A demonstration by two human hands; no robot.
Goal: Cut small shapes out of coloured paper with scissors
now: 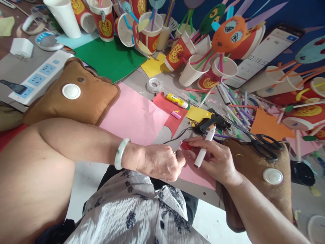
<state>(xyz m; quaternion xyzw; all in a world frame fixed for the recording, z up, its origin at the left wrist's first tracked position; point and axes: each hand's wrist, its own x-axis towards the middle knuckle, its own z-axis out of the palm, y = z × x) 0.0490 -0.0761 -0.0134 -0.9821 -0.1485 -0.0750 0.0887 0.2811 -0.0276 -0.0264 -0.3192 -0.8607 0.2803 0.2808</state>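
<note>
A white marker (205, 147) lies between the fingers of my right hand (215, 157), tilted upward. The same hand's fingertips pinch a small red piece (186, 145). Close beside it, my left hand (162, 162) is closed, knuckles up, with a jade-coloured bangle (122, 154) on the wrist; what its fingers hold, if anything, is hidden. Pink paper (196, 174) lies beneath my right hand. Beyond the hands are red paper (162, 105), a yellow glue stick (177, 100) and a pink marker cap (176, 115).
Brown cushions lie left (83, 91) and right (259, 183). Black scissors (266, 145) rest by the right cushion, near a black glue gun (212, 122). Decorated paper cups (179, 51) crowd the back, with a phone (266, 54) among them. A power strip (40, 76) is at left.
</note>
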